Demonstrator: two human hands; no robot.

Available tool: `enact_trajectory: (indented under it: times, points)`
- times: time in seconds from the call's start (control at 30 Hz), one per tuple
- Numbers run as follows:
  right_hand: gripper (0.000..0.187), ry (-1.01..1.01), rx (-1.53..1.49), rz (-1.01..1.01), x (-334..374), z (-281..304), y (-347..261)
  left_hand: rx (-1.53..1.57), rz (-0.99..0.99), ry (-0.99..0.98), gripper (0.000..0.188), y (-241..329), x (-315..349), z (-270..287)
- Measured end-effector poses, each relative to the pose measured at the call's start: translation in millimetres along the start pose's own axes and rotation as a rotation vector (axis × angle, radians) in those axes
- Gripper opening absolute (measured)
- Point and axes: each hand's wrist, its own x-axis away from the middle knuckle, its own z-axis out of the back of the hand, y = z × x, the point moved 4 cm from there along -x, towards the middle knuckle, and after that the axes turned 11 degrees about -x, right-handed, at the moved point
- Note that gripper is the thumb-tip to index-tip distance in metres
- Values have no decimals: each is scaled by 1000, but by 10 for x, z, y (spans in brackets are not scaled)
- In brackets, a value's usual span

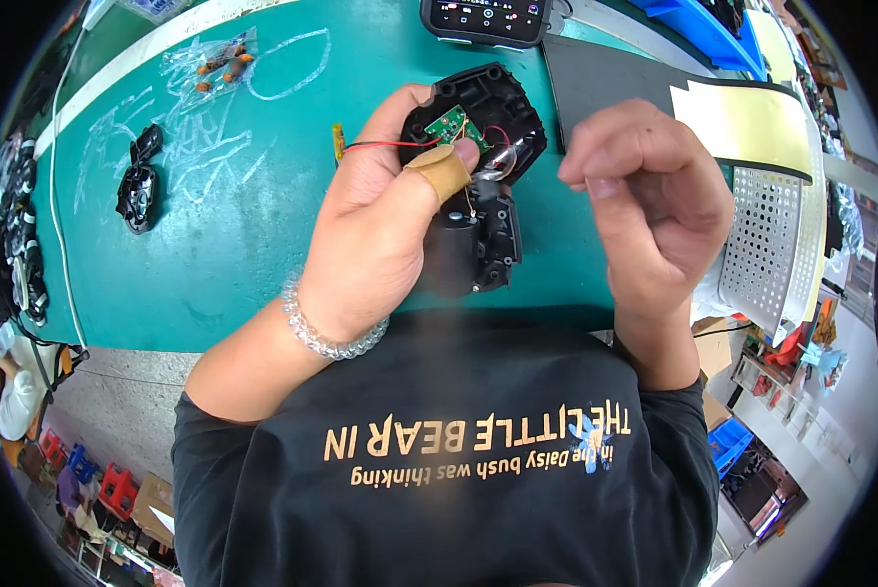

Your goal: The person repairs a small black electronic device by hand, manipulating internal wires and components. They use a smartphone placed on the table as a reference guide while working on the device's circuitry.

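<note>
My left hand grips an opened black plastic housing, its thumb wrapped in a tan finger cover. That thumb presses beside a small green circuit board inside the shell. Thin wires run from the board; a red one leads left to a small yellow piece. The lower black section of the housing points toward my body. Right of the housing and apart from it, my right hand is raised with thumb and index finger pinched together. Whatever lies between those fingertips is too small to make out.
On the green table mat lie another black shell part and a clear bag with orange-brown parts. A phone stands at the back. At right are a dark board, yellow paper and a perforated white panel.
</note>
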Motion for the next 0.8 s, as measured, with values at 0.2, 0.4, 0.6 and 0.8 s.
enact_trajectory:
  times: [0.2, 0.4, 0.6, 0.8]
  points:
    - [14, 146, 64, -69, 12, -11, 59, -127, -98, -23, 32, 75, 1, -58]
    - [15, 260, -348, -428, 107, -133, 229, -358, -314, -32, 27, 125, 40, -37]
    - [14, 187, -475, -493, 169, -237, 209, -564, -555, -29, 25, 191, 92, -28]
    - [12, 216, -524, -471, 176, -240, 181, -524, -567, -7, 25, 159, 91, -39]
